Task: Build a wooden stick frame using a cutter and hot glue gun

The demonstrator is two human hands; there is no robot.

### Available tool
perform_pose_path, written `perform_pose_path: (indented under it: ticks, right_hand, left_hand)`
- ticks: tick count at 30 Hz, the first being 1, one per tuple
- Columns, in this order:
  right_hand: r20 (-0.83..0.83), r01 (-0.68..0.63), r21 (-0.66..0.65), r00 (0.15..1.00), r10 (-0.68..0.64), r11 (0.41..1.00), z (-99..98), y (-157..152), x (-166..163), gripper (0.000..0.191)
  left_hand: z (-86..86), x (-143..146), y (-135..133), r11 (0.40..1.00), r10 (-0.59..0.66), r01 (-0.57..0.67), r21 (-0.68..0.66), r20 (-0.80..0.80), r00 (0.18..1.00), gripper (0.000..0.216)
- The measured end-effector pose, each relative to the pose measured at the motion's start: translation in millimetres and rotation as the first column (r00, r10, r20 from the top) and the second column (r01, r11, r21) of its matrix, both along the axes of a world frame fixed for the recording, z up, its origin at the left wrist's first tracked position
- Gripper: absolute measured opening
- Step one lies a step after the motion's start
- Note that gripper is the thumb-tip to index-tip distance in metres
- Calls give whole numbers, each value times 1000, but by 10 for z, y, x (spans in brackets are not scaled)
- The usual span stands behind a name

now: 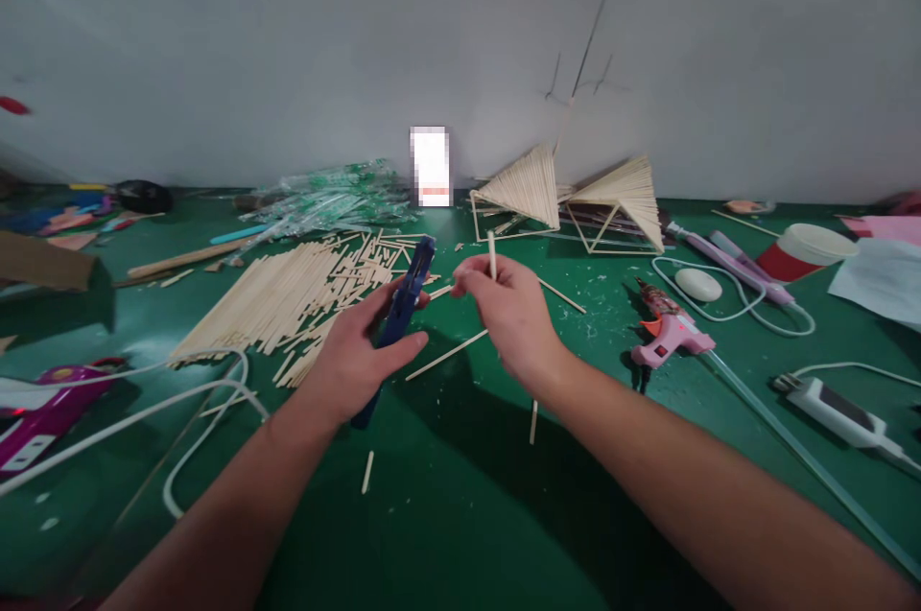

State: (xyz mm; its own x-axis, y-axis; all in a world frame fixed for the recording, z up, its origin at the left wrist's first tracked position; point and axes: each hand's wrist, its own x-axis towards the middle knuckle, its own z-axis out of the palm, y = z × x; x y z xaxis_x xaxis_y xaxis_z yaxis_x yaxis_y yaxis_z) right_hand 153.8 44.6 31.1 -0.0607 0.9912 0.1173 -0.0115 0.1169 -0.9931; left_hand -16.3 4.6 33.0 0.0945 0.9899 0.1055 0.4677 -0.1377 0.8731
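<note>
My left grip (352,342) holds the blue tool (403,304); my right grip (516,318) pinches a wooden stick (492,254), likely light, stiff, best held mid-length.

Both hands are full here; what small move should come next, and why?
Probably bring the short wooden stick toward the dark blue tool: the right hand holds the stick roughly upright, the left hand grips the tool, and a gap still separates the two.
</note>
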Motion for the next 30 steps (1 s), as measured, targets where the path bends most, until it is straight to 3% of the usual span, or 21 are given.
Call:
perform_pose_path:
  ticks: [3, 5, 7, 9, 14, 18, 21, 23, 25, 27, 30]
  right_hand:
    - [11, 24, 36, 1000, -24, 999, 37, 134, 13, 27]
    - [23, -54, 72, 998, 52, 996, 61, 149, -11, 24]
    - [40, -164, 93, 986, 161, 982, 67, 121, -50, 14]
    - [79, -213, 139, 976, 203, 967, 48, 84, -88, 18]
    - [222, -176, 368, 970, 98, 913, -17, 72, -126, 14]
    - [242, -117, 296, 969, 44, 948, 3, 85, -125, 12]
    - [151, -71, 236, 988, 36, 969, 21, 79, -110, 13]
    - [39, -37, 199, 999, 30, 979, 11, 78, -92, 16]
    - [-42, -12, 136, 999, 18, 991, -17, 86, -75, 24]
    - [-49, -20, 73, 999, 24, 997, -56, 103, -67, 32]
    - [-48, -61, 13, 997, 62, 998, -104, 135, -81, 23]
  left_hand:
    - [-2, -17, -1, 997, 9, 4, -75, 164, 986, 58]
    - [-8, -26, 2, 995, 39, -20, -101, 187, 982, 56]
    - [-13, -36, 9, 994, 63, -48, -102, 145, 987, 49]
    - [-12, -45, 17, 994, 73, -67, -82, 70, 995, 44]
    - [17, -50, 25, 998, 55, -55, 2, -144, 988, 48]
    - [18, -48, 15, 998, 50, -44, 38, -196, 979, 56]
    - [8, -78, 24, 987, 119, -80, 142, -296, 948, 59]
    - [2, -129, 54, 945, 258, -135, 298, -426, 867, 58]
    - [-6, -206, 101, 879, 419, -171, 445, -548, 724, 58]
    - [-20, -289, 151, 843, 499, -177, 509, -613, 612, 57]
    - [-43, -350, 192, 863, 450, -133, 487, -622, 641, 55]
